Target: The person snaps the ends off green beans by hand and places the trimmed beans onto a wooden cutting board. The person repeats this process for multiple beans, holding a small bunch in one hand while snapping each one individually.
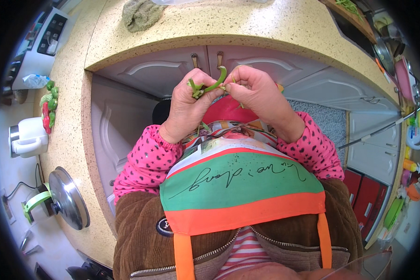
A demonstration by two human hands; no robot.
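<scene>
My left hand (192, 101) is closed around several green vegetable stems (198, 91), whose cut ends stick up out of the fist. One curved stem (219, 78) reaches from it toward my right hand (253, 92). The thumb and forefinger of my right hand pinch a thin green strand (233, 77) close to that stem. Both hands are close together above my lap, in front of the cabinet doors. Below them lies a patterned apron (245, 182) with a few green scraps on it. A red surface, partly hidden, shows beneath the hands.
A speckled countertop (182, 33) curves around the front and left, bearing a grey-green cloth (140, 14), green and red peppers (49, 108), a white kettle (29, 137) and a metal lid (69, 197). A wooden cutting board (357, 21) with green pieces is at the upper right.
</scene>
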